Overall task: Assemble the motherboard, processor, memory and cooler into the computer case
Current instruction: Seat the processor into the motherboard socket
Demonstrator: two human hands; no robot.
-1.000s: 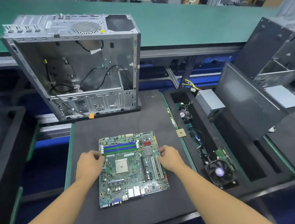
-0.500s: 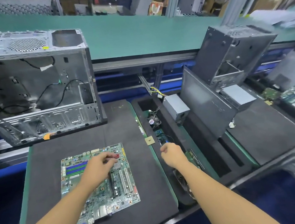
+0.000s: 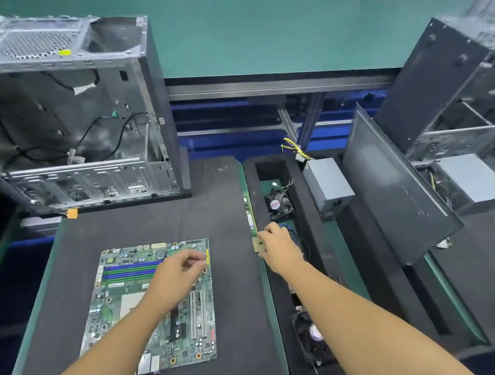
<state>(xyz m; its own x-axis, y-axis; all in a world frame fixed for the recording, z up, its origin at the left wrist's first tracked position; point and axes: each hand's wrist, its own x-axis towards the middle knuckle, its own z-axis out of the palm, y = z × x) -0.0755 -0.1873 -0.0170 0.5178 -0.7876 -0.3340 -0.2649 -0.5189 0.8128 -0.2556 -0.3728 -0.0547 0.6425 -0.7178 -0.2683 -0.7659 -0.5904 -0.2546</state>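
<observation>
Since half a second earlier, the right hand (image 3: pixel 280 246) had travelled forward from above the foam tray (image 3: pixel 309 226) to the processor (image 3: pixel 259 244), and the left hand (image 3: pixel 178 272) had slid towards the motherboard's far right corner.

In the head view, the right hand's grip was pinched on the right edge of the processor, thumb below and fingers above. The small gold square sat on the green right border of the black worktop (image 3: pixel 228 297), just beside the near end of the memory stick (image 3: pixel 250 214), which lay along that same border.

The left hand hovered over the motherboard (image 3: pixel 148 306) with its fingers curled and the tips near a yellow connector on the board's right edge; whether that grip held anything could not be told. The motherboard lay flat on the worktop, its blue and green memory slots at the far side and its pale processor socket partly hidden by the left forearm.

The computer case (image 3: pixel 62 116) stood open at the far left of the worktop, loose black cables inside. The cooler (image 3: pixel 312 337) rested in the near end of the foam tray, partly under the right forearm, with a small fan (image 3: pixel 279 203) at the far end and a grey power supply (image 3: pixel 328 187) beside that.
</observation>
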